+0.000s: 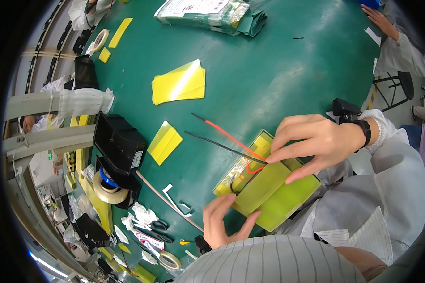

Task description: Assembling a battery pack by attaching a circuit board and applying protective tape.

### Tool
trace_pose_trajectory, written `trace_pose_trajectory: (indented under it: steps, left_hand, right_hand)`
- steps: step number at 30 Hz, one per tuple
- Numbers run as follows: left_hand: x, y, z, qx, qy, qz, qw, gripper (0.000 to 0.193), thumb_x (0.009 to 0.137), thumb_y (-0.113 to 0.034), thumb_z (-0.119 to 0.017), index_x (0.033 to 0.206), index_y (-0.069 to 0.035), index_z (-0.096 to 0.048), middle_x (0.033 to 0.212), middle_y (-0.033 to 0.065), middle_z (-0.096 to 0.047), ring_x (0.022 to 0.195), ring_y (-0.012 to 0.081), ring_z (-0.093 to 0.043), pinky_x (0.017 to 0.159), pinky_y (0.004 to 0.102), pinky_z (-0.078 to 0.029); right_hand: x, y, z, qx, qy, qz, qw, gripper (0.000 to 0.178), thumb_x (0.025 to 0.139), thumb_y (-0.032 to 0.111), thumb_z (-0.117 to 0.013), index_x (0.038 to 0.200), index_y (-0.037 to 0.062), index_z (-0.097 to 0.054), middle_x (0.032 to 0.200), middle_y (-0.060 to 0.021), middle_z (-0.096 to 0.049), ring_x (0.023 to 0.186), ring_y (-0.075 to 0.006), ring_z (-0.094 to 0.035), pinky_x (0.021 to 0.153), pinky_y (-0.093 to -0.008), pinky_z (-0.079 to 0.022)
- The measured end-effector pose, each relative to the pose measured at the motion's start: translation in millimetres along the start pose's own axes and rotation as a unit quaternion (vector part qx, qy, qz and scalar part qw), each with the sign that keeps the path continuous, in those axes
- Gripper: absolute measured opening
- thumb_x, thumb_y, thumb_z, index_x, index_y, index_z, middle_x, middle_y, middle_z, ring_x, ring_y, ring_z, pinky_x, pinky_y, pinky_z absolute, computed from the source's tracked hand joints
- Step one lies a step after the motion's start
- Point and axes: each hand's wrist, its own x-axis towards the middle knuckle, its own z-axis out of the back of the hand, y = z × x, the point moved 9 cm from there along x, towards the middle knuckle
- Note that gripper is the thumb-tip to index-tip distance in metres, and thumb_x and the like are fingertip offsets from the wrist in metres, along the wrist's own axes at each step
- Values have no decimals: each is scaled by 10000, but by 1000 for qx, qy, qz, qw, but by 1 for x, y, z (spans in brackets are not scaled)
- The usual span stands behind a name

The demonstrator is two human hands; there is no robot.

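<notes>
In front of me on the green table lies a yellow-green boxy pack [288, 203], set at a slant. A narrow translucent yellow strip [263, 187] rests along its top. My right hand [314, 141] grips the strip's far end, thumb and fingers at its two edges. At the near end my left hand [222, 220] holds the same strip between thumb and fingers. A red wire [226, 134] and a black wire [217, 147] run out of the pack to the left. Smaller red and black wire loops show beside the strip.
Yellow sheets lie in a larger stack [178, 85] and a smaller one [165, 143]. A wrapped green package [208, 16] is at the back. Left are a black bin [120, 141], tape rolls [109, 188] and scissors [158, 231]. Another person's hand [381, 21] is far right.
</notes>
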Motion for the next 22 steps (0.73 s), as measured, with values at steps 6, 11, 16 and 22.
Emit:
trace_pose_trajectory:
  steps: [6,11,16,22]
  left_hand:
    - [1,4,2,-3,-12,12,1000,620,615,-39,-945,1154,-21,-639,1115,146,-676,972,290,-690,842,356,-568]
    - [1,4,1,-35,-11,11,999,573,620,28,-918,1117,29,-633,1111,151,-655,999,242,-629,881,339,-520]
    - [1,5,0,-52,-12,16,998,549,626,30,-913,1103,25,-640,1107,152,-660,1015,250,-636,887,345,-520]
    - [3,4,-1,-50,-9,-8,999,537,628,24,-914,1094,12,-649,1108,152,-665,1023,267,-642,892,351,-521]
  right_hand:
    - [-1,-1,-1,-20,6,2,1000,414,785,191,-844,1127,9,-701,1070,-101,-660,897,-282,-637,727,-359,-555]
    - [2,0,0,-28,9,9,1000,418,778,198,-846,1117,2,-698,1056,-105,-664,884,-285,-645,712,-367,-558]
    - [3,3,0,-38,9,14,999,433,766,222,-851,1098,-9,-695,1029,-114,-671,852,-295,-651,683,-366,-558]
    - [2,4,0,-54,14,17,998,417,777,221,-842,1094,-6,-696,1038,-123,-676,855,-298,-658,684,-362,-563]
